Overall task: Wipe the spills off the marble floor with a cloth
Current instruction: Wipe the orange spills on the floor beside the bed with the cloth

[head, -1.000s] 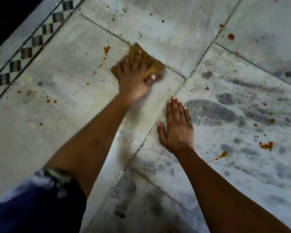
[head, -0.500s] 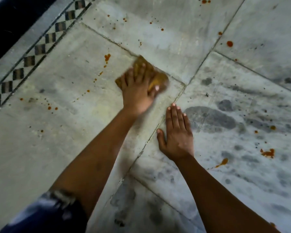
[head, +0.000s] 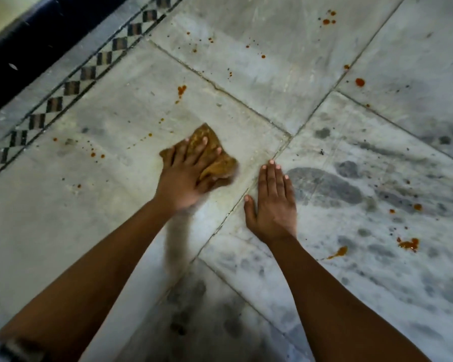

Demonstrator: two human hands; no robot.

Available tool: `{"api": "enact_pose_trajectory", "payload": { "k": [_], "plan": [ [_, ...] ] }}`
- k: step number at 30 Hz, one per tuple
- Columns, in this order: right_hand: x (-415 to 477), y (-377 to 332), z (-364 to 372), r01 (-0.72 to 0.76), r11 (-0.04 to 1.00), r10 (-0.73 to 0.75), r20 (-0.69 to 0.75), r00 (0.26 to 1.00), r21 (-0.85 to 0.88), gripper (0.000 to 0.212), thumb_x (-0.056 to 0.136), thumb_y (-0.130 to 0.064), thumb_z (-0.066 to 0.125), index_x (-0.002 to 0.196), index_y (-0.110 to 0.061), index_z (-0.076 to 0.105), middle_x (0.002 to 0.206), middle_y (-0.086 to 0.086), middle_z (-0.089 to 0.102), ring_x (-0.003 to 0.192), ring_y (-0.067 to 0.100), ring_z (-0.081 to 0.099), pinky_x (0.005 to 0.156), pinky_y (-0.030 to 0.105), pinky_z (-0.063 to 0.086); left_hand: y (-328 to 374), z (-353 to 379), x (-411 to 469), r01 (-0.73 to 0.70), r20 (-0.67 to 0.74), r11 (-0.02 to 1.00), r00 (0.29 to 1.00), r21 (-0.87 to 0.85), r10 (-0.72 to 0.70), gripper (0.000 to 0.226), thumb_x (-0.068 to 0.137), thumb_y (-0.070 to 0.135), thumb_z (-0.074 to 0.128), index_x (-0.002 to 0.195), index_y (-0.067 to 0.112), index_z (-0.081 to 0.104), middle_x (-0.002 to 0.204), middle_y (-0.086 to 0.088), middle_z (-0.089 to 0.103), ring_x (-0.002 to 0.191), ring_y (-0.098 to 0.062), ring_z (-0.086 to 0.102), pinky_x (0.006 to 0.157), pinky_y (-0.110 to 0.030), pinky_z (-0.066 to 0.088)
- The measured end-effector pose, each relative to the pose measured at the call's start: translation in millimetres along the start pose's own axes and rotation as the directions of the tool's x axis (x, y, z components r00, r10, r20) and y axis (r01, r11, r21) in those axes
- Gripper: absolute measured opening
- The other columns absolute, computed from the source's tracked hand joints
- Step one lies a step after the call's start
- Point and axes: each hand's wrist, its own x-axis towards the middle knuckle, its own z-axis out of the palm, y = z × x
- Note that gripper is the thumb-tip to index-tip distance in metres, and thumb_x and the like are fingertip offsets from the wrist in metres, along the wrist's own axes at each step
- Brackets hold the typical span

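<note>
The left hand (head: 183, 178) pressed a crumpled mustard-brown cloth (head: 220, 165) under straight, spread fingers on the pale grey marble floor (head: 102, 231), just left of a tile joint. The right hand (head: 272, 207) lay open, palm down, beside it. The stained cloth could smear rather than lift the orange-red spills (head: 181, 90), and the scattered outlying drops might be missed.

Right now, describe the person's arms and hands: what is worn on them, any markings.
The left forearm and right forearm are bare. The left hand and right hand show no ring, watch or bracelet; the fingernails look short. A blurred dark blue and white fabric edge, perhaps a sleeve, sits by the left elbow.
</note>
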Motion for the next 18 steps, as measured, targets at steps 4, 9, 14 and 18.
{"api": "enact_pose_trajectory", "payload": {
  "k": [4, 9, 14, 18],
  "plan": [
    [-2.6, 0.9, 1.8, 0.015, 1.000, -0.015, 0.003, 1.000, -0.014, 0.073, 0.091, -0.047, 0.022, 0.147, 0.000, 0.017, 0.155, 0.019, 0.016, 0.144, 0.029, 0.013, 0.117, 0.038, 0.006, -60.5, -13.1, 9.0, 0.320, 0.074, 0.947, 0.945, -0.002, -0.319, 0.070, 0.086, 0.067, 0.022, 0.148, 0.037, 0.014, 0.159, 0.001, 0.007, 0.144, -0.035, 0.011, 0.113, -0.050, 0.007],
    [4.1, -20.9, -5.5, 0.028, 0.999, -0.028, 0.002, 1.000, 0.032, 0.080, 0.088, -0.052, 0.010, 0.148, 0.000, 0.012, 0.156, 0.019, 0.011, 0.145, 0.028, 0.007, 0.118, 0.038, 0.000, -34.8, -19.1, 24.5, 0.505, 0.070, 0.853, 0.863, -0.130, -0.500, 0.066, 0.095, 0.057, 0.028, 0.151, 0.025, 0.012, 0.159, -0.005, 0.007, 0.141, -0.040, 0.011, 0.113, -0.053, 0.007],
    [30.5, -63.1, 5.1, 0.122, 0.986, -0.124, 0.011, 0.992, 0.112, 0.081, 0.085, -0.053, 0.003, 0.148, -0.003, 0.010, 0.157, 0.016, 0.008, 0.146, 0.025, 0.004, 0.117, 0.034, -0.003, -46.6, 3.8, -62.4, 0.323, 0.050, 0.946, 0.946, -0.036, -0.321, 0.067, 0.081, 0.069, 0.010, 0.145, 0.048, 0.008, 0.159, 0.005, 0.010, 0.143, -0.034, 0.013, 0.112, -0.051, 0.008],
    [45.7, -77.3, 20.2, 0.204, 0.977, -0.206, 0.035, 0.978, 0.058, 0.076, 0.088, -0.051, 0.003, 0.149, -0.005, 0.007, 0.158, 0.013, 0.005, 0.146, 0.023, 0.001, 0.117, 0.034, -0.003, -92.2, -10.2, -23.1, 0.582, 0.093, 0.803, 0.813, -0.129, -0.574, 0.063, 0.092, 0.063, 0.030, 0.147, 0.044, 0.008, 0.160, 0.006, -0.002, 0.144, -0.035, 0.004, 0.112, -0.054, 0.001]
  ]
}}
